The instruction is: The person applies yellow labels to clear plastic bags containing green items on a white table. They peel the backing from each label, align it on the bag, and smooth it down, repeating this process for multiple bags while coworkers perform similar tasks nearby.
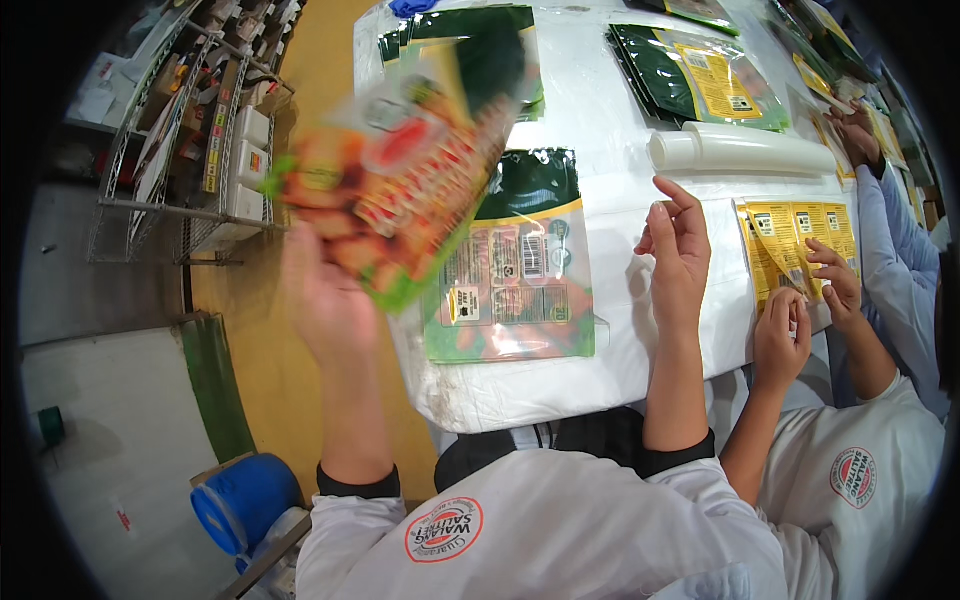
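Note:
My left hand (334,300) grips the lower edge of a printed plastic food pouch (405,180), raised above the table and blurred. Its front carries a picture of browned food pieces and large lettering. Before me lies a stack of flat pouches (517,285), back side up, with a dark green band, a barcode and printed panels. The raised pouch hides the stack's upper left corner. To the right of that stack, my right hand (679,255) is held over the white table (622,330), fingers apart, with nothing in it.
More pouches (472,22) lie at the far left; another stack (697,75) is beyond a white plastic roll (750,150). A co-worker's hands (802,315) handle yellow label sheets (802,225) at right. Another person's hand (855,135) reaches in. Wire shelving (195,195) and a blue drum (247,495) stand left.

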Action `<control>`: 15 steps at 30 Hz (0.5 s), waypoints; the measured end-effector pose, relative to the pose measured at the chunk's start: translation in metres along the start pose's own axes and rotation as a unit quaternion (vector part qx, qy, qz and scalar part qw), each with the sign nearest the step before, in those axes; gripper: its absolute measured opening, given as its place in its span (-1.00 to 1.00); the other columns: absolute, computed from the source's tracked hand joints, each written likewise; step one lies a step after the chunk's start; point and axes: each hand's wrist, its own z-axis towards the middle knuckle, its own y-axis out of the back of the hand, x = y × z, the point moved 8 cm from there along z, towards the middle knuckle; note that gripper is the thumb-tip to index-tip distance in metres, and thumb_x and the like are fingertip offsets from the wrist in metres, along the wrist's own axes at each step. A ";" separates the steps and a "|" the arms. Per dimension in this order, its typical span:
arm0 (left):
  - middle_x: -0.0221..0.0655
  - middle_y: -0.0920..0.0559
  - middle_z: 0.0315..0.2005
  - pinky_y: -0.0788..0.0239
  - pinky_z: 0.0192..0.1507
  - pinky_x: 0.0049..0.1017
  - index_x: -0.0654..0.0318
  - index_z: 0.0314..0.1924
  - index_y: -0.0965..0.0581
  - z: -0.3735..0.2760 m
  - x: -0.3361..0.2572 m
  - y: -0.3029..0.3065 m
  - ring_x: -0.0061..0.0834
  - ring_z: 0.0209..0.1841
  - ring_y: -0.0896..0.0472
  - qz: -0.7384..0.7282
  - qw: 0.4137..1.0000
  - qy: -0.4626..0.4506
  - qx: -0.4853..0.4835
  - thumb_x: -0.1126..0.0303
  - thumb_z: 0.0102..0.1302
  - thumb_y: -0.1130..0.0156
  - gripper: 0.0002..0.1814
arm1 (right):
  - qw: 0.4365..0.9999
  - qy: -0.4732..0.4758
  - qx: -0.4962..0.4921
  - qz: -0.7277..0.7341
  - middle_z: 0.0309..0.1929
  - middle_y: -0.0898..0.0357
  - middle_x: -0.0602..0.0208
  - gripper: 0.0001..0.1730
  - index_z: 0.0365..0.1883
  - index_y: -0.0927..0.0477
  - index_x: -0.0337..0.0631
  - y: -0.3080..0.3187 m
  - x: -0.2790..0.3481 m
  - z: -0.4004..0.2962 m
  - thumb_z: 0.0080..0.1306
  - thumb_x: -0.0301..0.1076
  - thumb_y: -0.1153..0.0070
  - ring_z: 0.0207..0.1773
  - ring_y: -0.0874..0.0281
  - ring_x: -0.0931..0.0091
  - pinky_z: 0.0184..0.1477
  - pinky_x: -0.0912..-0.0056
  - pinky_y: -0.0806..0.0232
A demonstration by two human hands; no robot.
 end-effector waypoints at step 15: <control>-0.26 -0.54 0.13 -0.12 0.27 0.08 0.00 -0.03 -0.56 0.095 0.142 -0.160 -0.18 0.29 -0.40 0.625 0.588 -0.302 0.414 0.01 0.42 0.03 -0.65 | 0.999 0.009 0.042 -0.006 -0.31 -0.35 0.57 -0.67 0.10 -0.51 -0.18 -0.013 -0.004 -0.003 0.38 -0.36 -0.10 -0.29 -0.24 0.75 -0.26 0.70 -0.20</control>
